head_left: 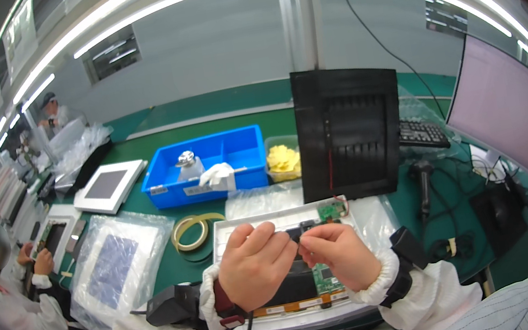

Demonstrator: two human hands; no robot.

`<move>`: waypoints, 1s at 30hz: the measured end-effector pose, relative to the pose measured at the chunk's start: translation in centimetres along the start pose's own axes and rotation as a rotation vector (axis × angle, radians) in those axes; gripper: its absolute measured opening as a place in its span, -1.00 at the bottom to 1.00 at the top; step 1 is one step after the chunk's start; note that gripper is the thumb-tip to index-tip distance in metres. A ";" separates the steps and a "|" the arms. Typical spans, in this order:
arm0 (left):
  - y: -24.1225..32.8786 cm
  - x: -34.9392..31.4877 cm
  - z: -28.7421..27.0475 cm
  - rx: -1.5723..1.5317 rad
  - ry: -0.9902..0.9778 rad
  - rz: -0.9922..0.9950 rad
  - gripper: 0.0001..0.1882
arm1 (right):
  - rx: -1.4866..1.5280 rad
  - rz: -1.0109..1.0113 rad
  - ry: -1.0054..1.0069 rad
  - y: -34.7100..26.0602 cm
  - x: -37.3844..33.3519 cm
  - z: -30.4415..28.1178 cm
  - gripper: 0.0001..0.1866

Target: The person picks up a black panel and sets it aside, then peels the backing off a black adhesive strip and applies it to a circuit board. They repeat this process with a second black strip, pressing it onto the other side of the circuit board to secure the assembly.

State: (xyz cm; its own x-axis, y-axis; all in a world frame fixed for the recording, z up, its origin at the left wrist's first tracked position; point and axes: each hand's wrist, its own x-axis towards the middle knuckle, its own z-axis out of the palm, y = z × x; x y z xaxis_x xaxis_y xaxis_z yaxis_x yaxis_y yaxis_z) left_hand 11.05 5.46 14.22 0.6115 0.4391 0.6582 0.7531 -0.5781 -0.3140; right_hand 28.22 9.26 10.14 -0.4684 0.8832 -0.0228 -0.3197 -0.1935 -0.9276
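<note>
My left hand (pixel 257 266) and my right hand (pixel 342 255) meet above an opened white device housing (pixel 221 232). The left fingers are curled closed. My right thumb and forefinger pinch together close beside them. Whatever the fingertips hold is too small or hidden to make out. Beneath my hands lie a green circuit board (pixel 324 278), black parts and an orange strip (pixel 290 307) along the near edge. A small green board (pixel 331 211) sits at the housing's far right corner. From there a red wire runs up to a black back cover (pixel 350 130) standing upright behind.
Behind the housing are a blue divided bin (pixel 213 192) and a tub of yellow pieces (pixel 283 160). Tape rolls (pixel 190 234) and a bagged panel (pixel 116 268) lie left. At right are a scanner (pixel 424 188), keyboard (pixel 422 133) and monitor (pixel 507 106). A co-worker (pixel 20 307) sits left.
</note>
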 end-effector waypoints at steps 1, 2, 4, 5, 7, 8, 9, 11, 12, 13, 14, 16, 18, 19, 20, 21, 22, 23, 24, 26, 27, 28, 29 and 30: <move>-0.1 -0.2 -0.3 0.002 0.000 -0.003 -0.85 | 0.004 0.001 -0.011 -0.1 0.0 0.3 -0.82; -0.1 -0.3 -0.7 0.014 -0.021 0.001 -0.84 | 0.009 0.003 -0.024 -0.2 -0.1 0.6 -0.81; -0.3 -0.5 -1.5 0.031 -0.043 0.004 -0.82 | -0.004 -0.004 -0.062 -0.6 -0.5 1.2 -0.81; -0.3 -0.5 -2.0 0.005 0.009 -0.033 -0.85 | -0.016 -0.011 -0.094 -0.8 -0.7 1.5 -0.81; -0.5 -0.6 -2.7 -0.019 0.059 -0.071 -0.87 | -0.087 -0.102 -0.136 -1.2 -0.8 1.3 -0.83; -0.6 -0.7 -3.0 -0.239 0.069 -0.190 -0.88 | -0.159 -0.193 -0.173 -1.5 -0.8 1.3 -0.85; -0.8 -0.8 -3.3 -0.459 0.079 -0.308 -0.88 | -0.157 -0.191 -0.175 -2.1 -0.9 1.6 -0.85; -0.7 -1.0 -4.4 -0.584 0.050 -0.383 -0.87 | -0.641 -0.594 -0.140 -3.6 -1.5 2.6 -0.91; -0.5 -1.3 -4.7 -0.684 0.020 -0.468 -0.89 | -0.684 -0.675 -0.180 -3.8 -1.5 2.7 -0.91; -0.4 -1.5 -4.9 -0.784 -0.011 -0.548 -0.90 | -0.681 -0.680 -0.178 -4.0 -1.5 2.9 -0.91; -0.2 -1.6 -5.0 -0.781 -0.013 -0.544 -0.90 | -0.734 -0.753 -0.213 -4.2 -1.5 2.9 -0.90; 0.3 -1.6 -5.2 -0.818 0.006 -0.544 -0.91 | -0.784 -0.830 -0.249 -4.3 -1.6 3.0 -0.88; 0.5 -1.6 -5.4 -0.832 -0.004 -0.550 -0.91 | -0.778 -0.783 -0.276 -4.3 -1.7 2.9 -0.85; 0.6 -1.6 -5.3 -0.850 -0.012 -0.558 -0.90 | -0.778 -0.783 -0.276 -4.2 -1.7 2.9 -0.85; 0.6 -1.5 -5.2 -0.852 -0.013 -0.559 -0.90 | -0.746 -0.774 -0.279 -4.0 -1.8 2.8 -0.85; 0.6 -1.5 -5.1 -0.854 -0.001 -0.564 -0.89 | -0.715 -0.763 -0.280 -3.9 -1.8 2.7 -0.85; 0.6 -1.5 -4.8 -0.857 0.011 -0.573 -0.88 | -0.716 -0.754 -0.281 -4.0 -1.7 2.6 -0.85; 0.5 -1.6 -4.6 -0.866 0.009 -0.581 -0.88 | -0.735 -0.780 -0.243 -4.2 -1.7 2.5 -0.86; 0.1 -1.7 -4.6 -0.764 0.050 -0.553 -0.86 | -0.755 -0.804 -0.204 -4.4 -1.6 2.4 -0.86; -0.6 -2.1 -4.5 -0.614 0.091 -0.494 -0.82 | -0.770 -0.817 -0.180 -4.7 -1.1 1.1 -0.88; -1.0 -2.4 -4.2 -0.569 0.069 -0.440 -0.83 | -0.811 -0.833 -0.181 -4.8 -0.6 0.1 -0.88; -1.0 -2.7 -3.5 -0.584 0.047 -0.398 -0.83 | -0.874 -0.762 -0.181 -5.0 -0.3 -0.7 -0.88; -0.9 -3.0 -2.9 -0.588 0.024 -0.360 -0.83 | -0.972 -0.703 -0.209 -4.7 0.6 -1.9 -0.90; -0.7 -3.3 -1.5 -0.609 -0.040 -0.282 -0.85 | -1.013 -0.660 -0.239 -3.8 1.8 -3.5 -0.91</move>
State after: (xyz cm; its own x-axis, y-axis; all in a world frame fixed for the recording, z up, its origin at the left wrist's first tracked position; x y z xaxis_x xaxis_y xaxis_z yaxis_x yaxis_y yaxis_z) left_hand 8.13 3.35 13.29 0.4289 0.6488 0.6286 0.6210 -0.7171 0.3164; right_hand 31.47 13.06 12.31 -0.6324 0.5650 0.5300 0.1804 0.7728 -0.6084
